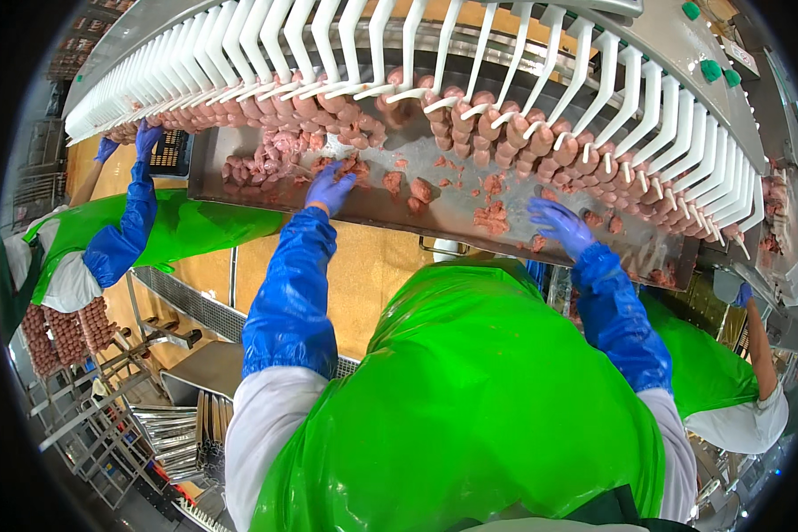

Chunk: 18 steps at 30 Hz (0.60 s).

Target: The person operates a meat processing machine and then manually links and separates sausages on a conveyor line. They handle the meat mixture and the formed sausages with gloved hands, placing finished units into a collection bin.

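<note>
L hand (pixel 330 188), blue glove, fingers pinching a pink meat scrap (pixel 349 166) at the sausage pile (pixel 266 164), left part of steel tray (pixel 452 217). R hand (pixel 559 226) flat on tray w/ fingers spread, holding nothing, meat bits (pixel 489 215) just beside. Sausages (pixel 470 120) hang on white hooks (pixel 541 71) above.

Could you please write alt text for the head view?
A person in a green apron reaches both blue-gloved hands into a metal tray of pink meat scraps: left hand on a clump, right hand spread flat. Sausages hang from white hooks above.
</note>
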### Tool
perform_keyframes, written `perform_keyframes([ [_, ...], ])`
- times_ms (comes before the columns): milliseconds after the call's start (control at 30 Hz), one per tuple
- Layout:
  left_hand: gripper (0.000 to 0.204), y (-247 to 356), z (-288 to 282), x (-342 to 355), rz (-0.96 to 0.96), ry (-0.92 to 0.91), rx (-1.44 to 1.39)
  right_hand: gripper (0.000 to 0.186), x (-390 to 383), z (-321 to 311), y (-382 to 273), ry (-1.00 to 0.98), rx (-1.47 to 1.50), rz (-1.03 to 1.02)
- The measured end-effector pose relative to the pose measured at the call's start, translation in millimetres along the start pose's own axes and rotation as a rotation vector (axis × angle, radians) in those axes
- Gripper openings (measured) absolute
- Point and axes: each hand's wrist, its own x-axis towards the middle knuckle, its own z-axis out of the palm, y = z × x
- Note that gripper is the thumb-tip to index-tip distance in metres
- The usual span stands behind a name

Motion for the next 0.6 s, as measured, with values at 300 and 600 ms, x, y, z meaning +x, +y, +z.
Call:
perform_keyframes([
  [300,0.085,19.1,70.7,54.0,-0.123,-0.259,0.044,0.051,-127.1,-99.9,76.1,0.514,0.045,0.101],
  [600,0.091,156.3,280.5,-50.9,0.056,-0.216,0.064,0.064,-153.0,-265.6,150.5,0.943,-0.639,-0.011],
])
